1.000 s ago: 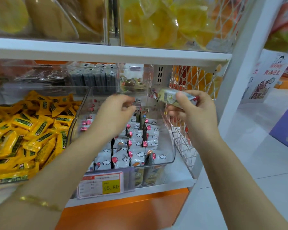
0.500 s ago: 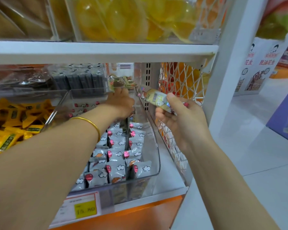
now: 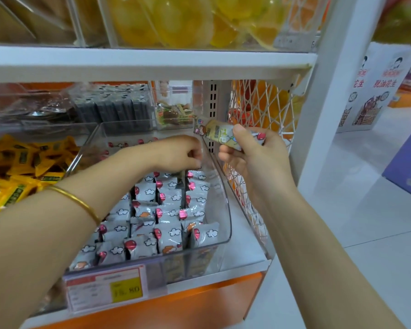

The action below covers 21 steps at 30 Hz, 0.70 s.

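The right hand (image 3: 254,157) pinches a packet (image 3: 223,136) between thumb and curled fingers. It holds the packet in the air just outside the bin (image 3: 227,210), at 1 o'clock from the bin's middle. The left hand (image 3: 176,151) is down at the bin's 12 o'clock end, fingers curled onto the back of the rows (image 3: 169,210). The knuckles hide whether it holds anything, so I cannot tell.

The step looks like making room at the back for the packet. The left fingers should part the upright rows and hold the gap. The packet then comes in over the wall from 1 o'clock, turned upright to match its neighbours, and slides down without tipping them. The mesh (image 3: 266,108) at 3 o'clock is near, so the right wrist needs to stay off it.

Compared with a second ago, the left arm reaches deeper toward 12 o'clock. The packet, nearly level then, now tilts its far end toward 10 o'clock. The right pinch is unchanged.
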Each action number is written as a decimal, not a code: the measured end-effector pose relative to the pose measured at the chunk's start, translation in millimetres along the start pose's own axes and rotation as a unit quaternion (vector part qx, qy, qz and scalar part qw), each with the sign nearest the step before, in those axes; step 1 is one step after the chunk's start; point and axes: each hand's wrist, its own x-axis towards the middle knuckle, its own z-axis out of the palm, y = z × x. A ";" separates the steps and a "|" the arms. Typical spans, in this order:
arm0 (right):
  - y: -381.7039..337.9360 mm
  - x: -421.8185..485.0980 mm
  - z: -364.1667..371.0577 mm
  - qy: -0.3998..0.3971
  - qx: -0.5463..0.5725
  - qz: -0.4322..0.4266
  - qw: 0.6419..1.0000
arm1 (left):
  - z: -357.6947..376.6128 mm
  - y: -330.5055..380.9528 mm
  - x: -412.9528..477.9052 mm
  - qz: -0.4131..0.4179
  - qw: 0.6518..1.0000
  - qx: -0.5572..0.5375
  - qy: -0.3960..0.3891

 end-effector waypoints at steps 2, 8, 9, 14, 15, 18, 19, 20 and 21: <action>0.5 -1.1 2.6 0.003 -0.007 -0.006 1.000 | -0.5 3.5 -4.4 -0.009 1.000 -0.020 -0.005; 3.8 1.2 4.7 0.006 -0.033 -0.029 0.999 | 0.6 10.0 -14.3 -0.065 0.992 -0.020 -0.110; 4.6 2.2 4.6 0.010 -0.048 -0.035 0.998 | 1.9 10.1 -15.2 -0.065 0.992 -0.006 -0.111; 3.5 13.8 8.4 0.006 -0.195 -0.112 0.974 | 4.2 3.7 -23.1 -0.061 0.993 0.054 -0.090; 1.8 17.6 10.9 -0.005 -0.232 -0.139 0.963 | 3.4 1.3 -26.5 -0.062 0.993 0.051 -0.085; -3.5 28.9 21.8 -0.067 -0.398 -0.186 0.896 | 2.6 -4.5 -34.3 -0.065 0.994 0.066 -0.065; -4.4 32.9 27.1 -0.098 -0.452 -0.187 0.867 | 3.6 -5.3 -35.6 -0.067 0.993 0.073 -0.056; -5.1 37.1 33.0 -0.132 -0.501 -0.184 0.835 | 4.9 -5.2 -36.6 -0.070 0.993 0.079 -0.049; -5.4 41.6 40.3 -0.167 -0.553 -0.175 0.797 | 6.5 -5.0 -37.3 -0.073 0.993 0.085 -0.041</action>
